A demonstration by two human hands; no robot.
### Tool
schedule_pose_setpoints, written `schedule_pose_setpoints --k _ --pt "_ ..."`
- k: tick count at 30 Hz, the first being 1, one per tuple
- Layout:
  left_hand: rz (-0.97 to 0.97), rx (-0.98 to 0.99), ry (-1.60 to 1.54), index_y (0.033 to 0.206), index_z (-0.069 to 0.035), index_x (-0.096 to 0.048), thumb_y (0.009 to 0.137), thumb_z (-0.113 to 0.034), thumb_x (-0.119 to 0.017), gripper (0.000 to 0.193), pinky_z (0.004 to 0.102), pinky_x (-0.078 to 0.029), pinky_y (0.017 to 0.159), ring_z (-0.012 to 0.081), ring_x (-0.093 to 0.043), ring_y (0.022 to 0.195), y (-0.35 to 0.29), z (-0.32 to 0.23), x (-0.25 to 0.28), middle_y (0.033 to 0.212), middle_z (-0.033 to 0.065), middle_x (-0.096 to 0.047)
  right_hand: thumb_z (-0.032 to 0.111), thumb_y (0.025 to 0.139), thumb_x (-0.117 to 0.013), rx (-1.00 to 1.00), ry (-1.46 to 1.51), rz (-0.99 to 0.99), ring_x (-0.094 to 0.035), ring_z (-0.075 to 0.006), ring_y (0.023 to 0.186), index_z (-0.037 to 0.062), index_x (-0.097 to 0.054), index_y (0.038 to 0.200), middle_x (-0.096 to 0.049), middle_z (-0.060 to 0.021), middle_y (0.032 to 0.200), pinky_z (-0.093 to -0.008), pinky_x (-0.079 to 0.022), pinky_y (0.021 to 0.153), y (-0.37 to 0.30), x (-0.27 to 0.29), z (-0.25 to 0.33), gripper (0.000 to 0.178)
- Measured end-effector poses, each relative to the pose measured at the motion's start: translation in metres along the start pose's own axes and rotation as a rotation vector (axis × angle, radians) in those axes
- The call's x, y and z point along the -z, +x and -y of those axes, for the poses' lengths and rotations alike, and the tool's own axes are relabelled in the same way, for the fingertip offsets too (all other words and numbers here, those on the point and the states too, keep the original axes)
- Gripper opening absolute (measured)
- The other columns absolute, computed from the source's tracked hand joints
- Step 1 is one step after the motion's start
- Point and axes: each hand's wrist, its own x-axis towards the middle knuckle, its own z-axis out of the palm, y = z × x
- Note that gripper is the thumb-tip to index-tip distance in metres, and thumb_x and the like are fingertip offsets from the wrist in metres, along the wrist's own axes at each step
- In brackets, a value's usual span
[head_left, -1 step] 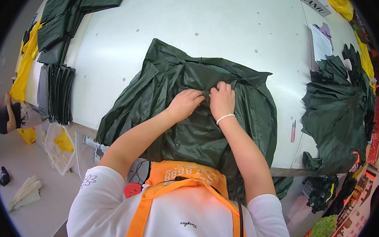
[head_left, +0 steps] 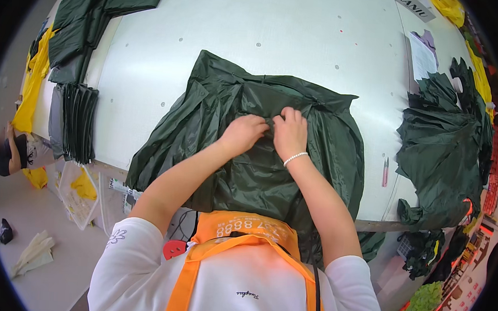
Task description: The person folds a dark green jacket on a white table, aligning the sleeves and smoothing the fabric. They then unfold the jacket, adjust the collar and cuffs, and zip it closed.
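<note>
A dark green garment (head_left: 259, 179) of thin, shiny fabric lies spread and creased on the pale table in front of me, its near edge reaching my apron. Both hands meet over its upper middle, below the collar-like opening at the far end. My left hand (head_left: 243, 134) has its fingers closed, pinching the green fabric. Just beside it, my right hand (head_left: 289, 133), with a white beaded bracelet on the wrist, pinches the fabric too. The fingertips are close together, and whatever small part lies between them is hidden.
The pale table (head_left: 223, 17) holds folded dark green pieces (head_left: 74, 31) and a stack (head_left: 79, 122) at left. Right of the garment lie small snips (head_left: 385, 172), a heap of dark green fabric (head_left: 440, 144) and a paper sheet (head_left: 423, 58). Another person (head_left: 12, 152) is at far left.
My right hand has shifted very slightly toward the left, and the fingers of both hands have moved a little on the fabric. The garment lies as before.
</note>
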Motion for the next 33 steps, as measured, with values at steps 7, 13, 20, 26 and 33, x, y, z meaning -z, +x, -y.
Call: schedule_pose_setpoints --k 7,13,20,26,33 --pt "-0.011 0.347 -0.359 0.094 -0.002 -0.064 0.075 -0.013 -0.068 0.022 0.0359 -0.050 0.077 0.0285 -0.061 0.086 0.040 0.027 0.014 0.095 0.0118 -0.064 0.015 0.079 -0.064 -0.155 0.392 0.079 -0.060 -0.0330 0.084 0.0066 -0.064 0.098 -0.065 -0.0122 0.087 -0.0423 -0.046 0.075 0.016 -0.019 -0.014 0.021" --pt "-0.085 -0.018 0.201 0.092 -0.004 -0.064 0.071 -0.013 -0.067 0.023 0.0366 -0.048 0.082 0.0270 -0.056 0.100 0.030 0.006 -0.006 0.100 0.0082 -0.060 0.014 0.076 -0.067 -0.202 0.191 0.144 -0.055 -0.0337 0.097 0.0065 -0.060 0.102 -0.061 -0.0146 0.096 -0.0395 -0.046 0.083 0.031 -0.027 -0.022 0.028" --pt "0.074 0.167 -0.056 0.086 -0.007 -0.068 0.071 -0.014 -0.068 0.016 0.0372 -0.050 0.073 0.0280 -0.062 0.085 0.056 0.037 0.007 0.088 0.0086 -0.064 0.009 0.077 -0.056 0.038 0.109 -0.106 -0.053 -0.0297 0.101 0.0014 -0.059 0.099 -0.058 -0.0133 0.102 -0.0407 -0.039 0.093 0.012 -0.028 -0.014 0.023" --pt "-0.095 0.241 0.048 0.105 -0.009 -0.063 0.072 -0.008 -0.068 0.033 0.0371 -0.048 0.084 0.0297 -0.054 0.101 0.100 0.054 0.045 0.102 0.0096 -0.058 0.006 0.076 -0.052 0.029 0.073 -0.084 -0.054 -0.0268 0.092 0.0054 -0.062 0.083 -0.062 -0.0079 0.087 -0.0388 -0.039 0.086 0.026 -0.027 -0.023 0.012" --pt "0.056 0.187 0.276 0.101 -0.008 -0.059 0.076 -0.004 -0.058 0.025 0.0385 -0.049 0.080 0.0290 -0.056 0.095 0.110 0.075 0.024 0.096 0.0096 -0.059 0.009 0.078 -0.059 -0.069 0.087 0.149 -0.057 -0.0294 0.087 0.0071 -0.058 0.089 -0.063 -0.0100 0.084 -0.0384 -0.041 0.081 0.043 -0.013 -0.029 0.011"
